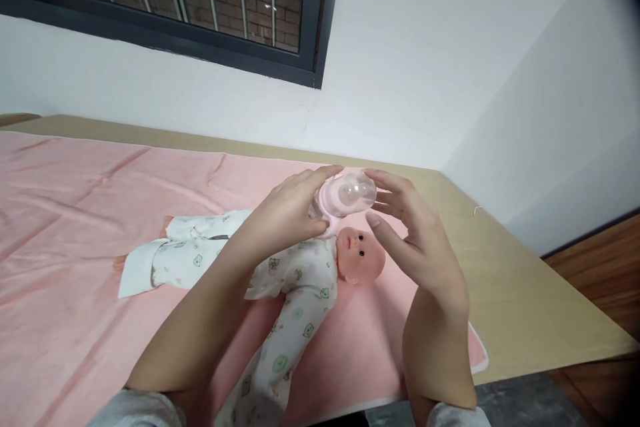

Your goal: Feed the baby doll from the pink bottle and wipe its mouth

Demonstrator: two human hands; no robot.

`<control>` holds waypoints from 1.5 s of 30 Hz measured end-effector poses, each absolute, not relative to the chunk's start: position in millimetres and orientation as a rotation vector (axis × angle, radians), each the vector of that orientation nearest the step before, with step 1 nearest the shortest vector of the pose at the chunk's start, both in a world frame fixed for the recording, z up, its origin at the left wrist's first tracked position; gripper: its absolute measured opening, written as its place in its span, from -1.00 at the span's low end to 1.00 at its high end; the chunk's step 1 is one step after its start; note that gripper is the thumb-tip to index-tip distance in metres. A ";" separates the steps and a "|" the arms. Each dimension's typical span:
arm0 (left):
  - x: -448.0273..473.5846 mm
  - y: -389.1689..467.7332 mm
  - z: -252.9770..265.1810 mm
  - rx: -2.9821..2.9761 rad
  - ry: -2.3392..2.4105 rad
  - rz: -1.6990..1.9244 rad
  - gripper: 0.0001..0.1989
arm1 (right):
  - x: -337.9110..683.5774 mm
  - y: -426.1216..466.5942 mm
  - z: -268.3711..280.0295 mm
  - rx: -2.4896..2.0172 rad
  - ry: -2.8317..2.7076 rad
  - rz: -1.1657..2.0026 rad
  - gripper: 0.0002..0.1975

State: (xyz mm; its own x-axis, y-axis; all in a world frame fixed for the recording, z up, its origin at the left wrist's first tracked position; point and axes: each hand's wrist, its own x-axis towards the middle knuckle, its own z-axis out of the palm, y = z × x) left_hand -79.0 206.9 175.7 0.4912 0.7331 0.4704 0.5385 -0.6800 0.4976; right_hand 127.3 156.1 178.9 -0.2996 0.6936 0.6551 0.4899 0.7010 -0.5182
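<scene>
The left hand (287,210) was closed around the body of a baby bottle (343,199), gripping it from the near side. The right hand (410,230) was open, its fingers (387,181) curved toward the bottle's clear cap (356,191); whether they touched the cap could not be determined. The bottle was held in the air, lying roughly on its side, directly above the head of a doll (360,255).

The doll, dressed in a printed white sleepsuit, lay on its back on a pink blanket (65,227) covering a tan table (525,280), its head toward the right edge.

Probable hazards: only one hand gripped the bottle, so a slip would likely have dropped it onto the doll's face. A freed cap could have rolled off the nearby table edge. If the bottle held liquid, which could not be determined, its tilt risked spilling onto the blanket.
</scene>
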 end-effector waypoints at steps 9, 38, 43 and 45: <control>-72.7 211.5 163.4 2.626 1.043 1.030 -0.32 | 111.9 177.8 164.2 -0.972 -1.865 0.179 -0.52; -91.5 237.8 162.3 2.407 1.282 1.056 -0.43 | 162.7 208.3 159.4 -0.989 -1.558 0.096 -0.45; -120.2 258.3 163.4 2.251 1.407 0.965 -0.49 | 213.6 281.2 104.3 -1.413 -1.483 0.142 -0.36; -133.2 266.2 161.4 2.195 1.540 0.927 -0.47 | 226.1 304.7 70.2 -1.626 -1.478 0.170 -0.33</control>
